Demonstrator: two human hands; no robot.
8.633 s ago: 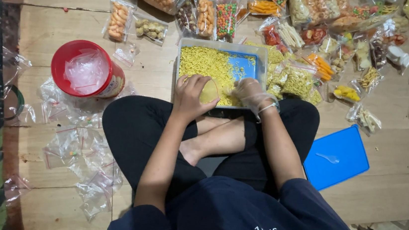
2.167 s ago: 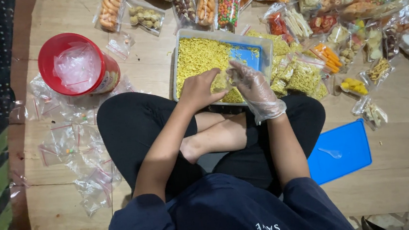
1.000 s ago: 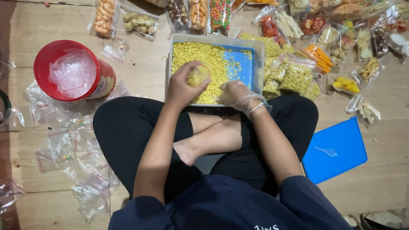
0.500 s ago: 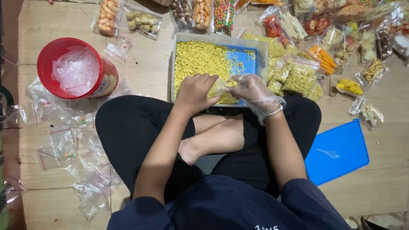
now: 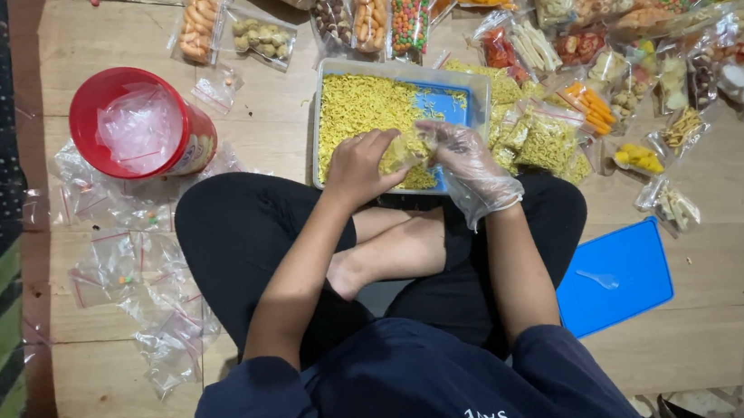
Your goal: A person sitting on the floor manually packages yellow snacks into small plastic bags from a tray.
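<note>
Left hand: the left hand (image 5: 366, 166) is gripping a small bag (image 5: 407, 152) of yellow noodles, keeping it over the tray so spills are falling back in.
Right hand: the right hand (image 5: 468, 165), wearing a clear glove to keep the food clean, is pinching the bag's other side.
Tray: the tray (image 5: 481, 98) is lying on the floor against the person's knees, within easy reach.
Lid: the blue lid (image 5: 617, 274) is lying aside at the right.
Tub: the red tub (image 5: 143, 131), with empty bags, is standing at the left.
Packs: the filled packs (image 5: 547, 139) are piling near the floor's far edge.
</note>
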